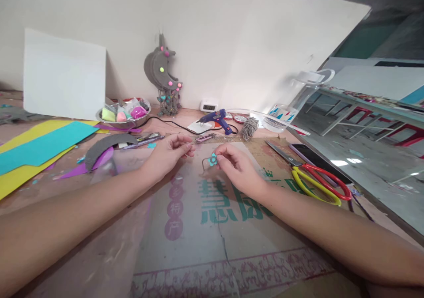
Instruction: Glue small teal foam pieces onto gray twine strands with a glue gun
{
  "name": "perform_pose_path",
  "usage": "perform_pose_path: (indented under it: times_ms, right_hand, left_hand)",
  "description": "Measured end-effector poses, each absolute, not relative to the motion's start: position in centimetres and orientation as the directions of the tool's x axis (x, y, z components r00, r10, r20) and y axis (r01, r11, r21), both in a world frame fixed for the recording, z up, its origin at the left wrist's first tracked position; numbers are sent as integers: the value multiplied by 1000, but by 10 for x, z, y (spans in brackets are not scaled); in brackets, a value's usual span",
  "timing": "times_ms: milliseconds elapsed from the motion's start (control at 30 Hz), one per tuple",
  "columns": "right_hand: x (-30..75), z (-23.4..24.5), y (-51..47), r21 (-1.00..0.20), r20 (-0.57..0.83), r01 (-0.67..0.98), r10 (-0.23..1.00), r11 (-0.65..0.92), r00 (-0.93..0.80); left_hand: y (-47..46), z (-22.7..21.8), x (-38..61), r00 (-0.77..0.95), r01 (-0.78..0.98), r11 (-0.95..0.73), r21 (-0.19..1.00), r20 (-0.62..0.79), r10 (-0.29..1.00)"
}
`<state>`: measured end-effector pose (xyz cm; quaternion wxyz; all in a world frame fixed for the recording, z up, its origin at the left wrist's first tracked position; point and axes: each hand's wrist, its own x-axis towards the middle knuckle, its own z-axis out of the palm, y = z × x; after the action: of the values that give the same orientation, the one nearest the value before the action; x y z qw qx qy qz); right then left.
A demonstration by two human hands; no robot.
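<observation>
My right hand [236,165] pinches a small teal flower [212,159] between thumb and fingers, above the sheet in the middle of the table. From the flower a thin grey-brown cord [204,165] hangs in a loop to the left. A short gap away, my left hand [172,153] has its thumb and fingers drawn together; whatever may be between them is too small to make out. Left of that hand lie a teal felt scrap [151,145] and a curved grey felt piece [107,145]. Beneath both hands is a printed cardboard sheet [185,254] under a clear cover.
A blue glue gun [220,120], a grey yarn bundle [249,128] and a small clock [209,107] stand behind. Scissors [318,183] and a phone [319,163] lie right, near a clear jug [291,99]. Felt sheets [49,145] and a bowl [122,120] are left; a grey moon ornament [159,70] hangs behind.
</observation>
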<state>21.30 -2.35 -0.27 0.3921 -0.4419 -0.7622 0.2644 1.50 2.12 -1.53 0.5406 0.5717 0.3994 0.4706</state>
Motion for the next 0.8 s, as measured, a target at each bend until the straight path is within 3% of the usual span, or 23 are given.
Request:
perform_pose_path:
  times_ms: [100,267,333,533,800]
  right_hand:
    - [213,-3,-23,-751,357,468,883,466,-305]
    - [212,-3,-23,-751,342,474,885,460,-316]
    - [211,-3,-22,-752,334,482,890,450,-310]
    - [209,-2,-22,-754,336,498,903,429,-269]
    - [207,-2,-20,-807,257,463,924,366,-283]
  left_hand:
    - [23,-19,14,249,-70,-84,994,99,964]
    - [17,-14,16,211,172,-304,937,266,940]
    - [11,-8,17,294,244,-394,886,319,901]
    - [-1,1,19,515,410,-511,756,270,813]
    - [0,0,18,403,474,-320,820,121,907]
